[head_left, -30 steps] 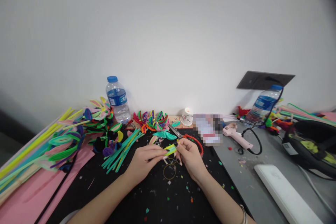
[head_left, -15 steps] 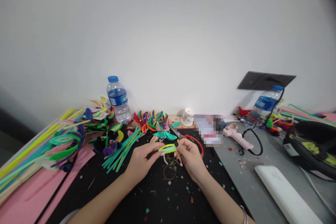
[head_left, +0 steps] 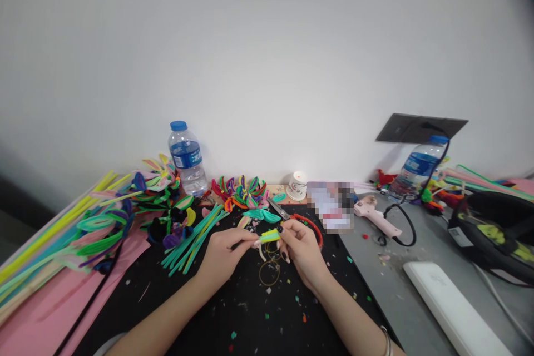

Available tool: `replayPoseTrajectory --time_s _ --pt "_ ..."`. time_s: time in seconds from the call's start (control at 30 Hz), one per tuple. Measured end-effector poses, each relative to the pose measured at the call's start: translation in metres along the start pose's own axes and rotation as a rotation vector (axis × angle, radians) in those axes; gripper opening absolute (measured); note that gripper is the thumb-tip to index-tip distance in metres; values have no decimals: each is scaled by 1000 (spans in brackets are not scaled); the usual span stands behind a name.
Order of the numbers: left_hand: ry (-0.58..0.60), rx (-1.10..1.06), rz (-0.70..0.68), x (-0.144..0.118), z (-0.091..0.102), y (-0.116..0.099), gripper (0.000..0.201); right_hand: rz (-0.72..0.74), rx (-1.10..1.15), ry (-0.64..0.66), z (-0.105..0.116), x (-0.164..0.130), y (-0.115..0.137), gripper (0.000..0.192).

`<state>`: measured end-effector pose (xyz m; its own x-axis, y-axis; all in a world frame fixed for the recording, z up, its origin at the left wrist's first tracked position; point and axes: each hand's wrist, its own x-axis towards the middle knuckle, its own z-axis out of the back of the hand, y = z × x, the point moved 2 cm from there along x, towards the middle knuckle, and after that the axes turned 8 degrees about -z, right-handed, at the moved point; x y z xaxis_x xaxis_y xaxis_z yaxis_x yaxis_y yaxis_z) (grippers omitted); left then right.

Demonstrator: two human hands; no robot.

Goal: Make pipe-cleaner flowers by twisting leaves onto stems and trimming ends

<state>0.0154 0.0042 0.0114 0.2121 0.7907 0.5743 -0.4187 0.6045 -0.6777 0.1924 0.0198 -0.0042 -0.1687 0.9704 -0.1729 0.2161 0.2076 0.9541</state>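
Between my two hands, over the black mat (head_left: 233, 311), is a small yellow and pale green pipe cleaner piece (head_left: 270, 236). My left hand (head_left: 225, 256) pinches its left end between thumb and fingertips. Its right end sits in the closed fingers of my right hand (head_left: 301, 247). Just beyond the fingers lie teal pipe cleaner loops (head_left: 261, 215) and scissors (head_left: 280, 210) with red handles (head_left: 311, 223). Thin wire rings (head_left: 269, 273) rest on the mat below the held piece.
Teal and yellow pipe cleaner stems (head_left: 194, 242) lie left of my hands. Colourful pipe cleaner flowers (head_left: 246, 193), a water bottle (head_left: 187, 158) and a paper cup (head_left: 297, 185) stand along the wall. At right are a pink glue gun (head_left: 377, 217), a white power bank-like slab (head_left: 454, 311) and a black helmet-like object (head_left: 496, 233).
The yellow and green piece has gone from an open, rounded loop to a flatter, narrower shape between my fingers. Both hands have stayed nearly in place.
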Motion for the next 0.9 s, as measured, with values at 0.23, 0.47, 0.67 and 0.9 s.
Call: replayPoseTrajectory --time_s 0.23,0.47,0.67,0.9 --pt "105 90 -102 2 -3 -1 21 87 -192 -25 -2 -4 4 24" --pt "307 95 -224 0 -11 -4 39 217 -543 76 -13 -15 6 16" --pt "382 31 -150 3 -9 -13 19 390 -726 55 -17 -22 13 14" --pt "347 -20 -70 2 -10 -10 32 225 -506 57 -13 -19 7 4"
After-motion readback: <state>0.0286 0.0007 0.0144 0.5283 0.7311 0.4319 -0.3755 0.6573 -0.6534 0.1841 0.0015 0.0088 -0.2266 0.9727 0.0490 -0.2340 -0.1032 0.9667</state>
